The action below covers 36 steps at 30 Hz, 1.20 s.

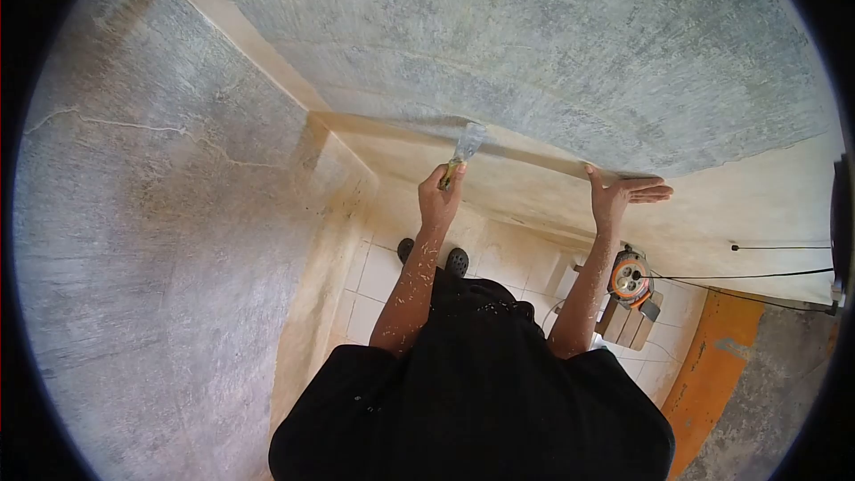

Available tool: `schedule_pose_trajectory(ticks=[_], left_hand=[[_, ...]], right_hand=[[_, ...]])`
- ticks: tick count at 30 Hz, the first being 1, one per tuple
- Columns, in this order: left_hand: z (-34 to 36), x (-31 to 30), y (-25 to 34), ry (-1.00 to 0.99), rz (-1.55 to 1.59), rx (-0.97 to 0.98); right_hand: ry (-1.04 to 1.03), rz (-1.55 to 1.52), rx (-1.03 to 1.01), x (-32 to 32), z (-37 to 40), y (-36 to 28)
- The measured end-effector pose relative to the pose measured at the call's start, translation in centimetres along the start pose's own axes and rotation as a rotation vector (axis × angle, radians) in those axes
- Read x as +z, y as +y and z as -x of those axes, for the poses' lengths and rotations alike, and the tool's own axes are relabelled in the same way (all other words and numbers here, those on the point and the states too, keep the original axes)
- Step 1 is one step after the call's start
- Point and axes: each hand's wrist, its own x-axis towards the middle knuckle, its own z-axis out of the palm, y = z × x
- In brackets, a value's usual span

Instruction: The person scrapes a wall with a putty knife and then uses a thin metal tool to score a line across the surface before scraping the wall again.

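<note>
My left hand (pixel 441 198) is closed around the handle of a putty knife (pixel 469 137), its wide blade lying against the wall (pixel 552 44) in front of me. The blade sits where the grey, rough upper surface meets a smoother cream band (pixel 525 180) below. To the right, my right hand (pixel 616 198) rests on the same wall with its fingers stretched out and holds nothing. Pale flakes are scattered over both forearms and on the black shirt (pixel 481 383).
A second grey wall (pixel 169 214) with a crack meets this one at a corner on the left. Below are white floor tiles (pixel 378 272) and my dark clogs (pixel 456 261). A cable reel (pixel 631 278) stands on a wooden stool (pixel 628 325) at right, with black cables (pixel 748 276) running from it.
</note>
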Motion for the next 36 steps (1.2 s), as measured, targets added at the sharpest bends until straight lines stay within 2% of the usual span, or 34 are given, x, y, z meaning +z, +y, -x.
schedule_pose_trajectory(ticks=[3,6,12,14,15,18,21,22,25,28,31,36], left_hand=[[0.2,-0.3,-1.3,-0.002,0.029,-0.086],[-0.8,0.8,2.6,0.015,0.051,0.024],[0.5,0.6,-0.2,-0.025,-0.060,-0.137],[0.6,0.8,-0.9,-0.017,-0.008,-0.098],[1.0,0.8,-1.4,-0.018,0.016,-0.088],[1.3,0.7,-3.2,-0.065,0.007,-0.267],[1.0,2.3,-1.9,-0.010,0.009,-0.092],[1.5,2.3,-1.8,-0.036,0.123,-0.124],[2.1,1.8,-2.9,-0.077,0.166,-0.334],[1.4,3.3,-3.2,-0.060,0.130,-0.167],[1.8,2.5,-3.1,-0.119,0.170,-0.267],[0.9,3.0,-3.5,-0.142,0.168,-0.197]], right_hand=[[-0.041,-0.074,0.035,0.0,-0.1,0.4],[-0.066,-0.134,0.064,0.1,0.0,0.6],[-0.035,-0.083,0.039,-0.2,0.0,0.3],[-0.024,-0.054,0.026,-0.1,0.1,0.4],[-0.014,-0.018,0.018,0.0,0.1,0.2],[0.048,0.185,-0.051,-0.4,0.1,-0.2],[0.154,0.425,-0.124,-0.1,-0.3,-1.0],[0.173,0.457,-0.131,-0.2,-0.3,-1.2],[0.170,0.482,-0.124,-0.8,0.2,-0.8],[0.181,0.459,-0.140,-0.4,-0.2,-1.7],[0.179,0.457,-0.111,-0.5,0.4,-2.2],[0.231,0.495,-0.197,-0.2,0.1,-1.2]])
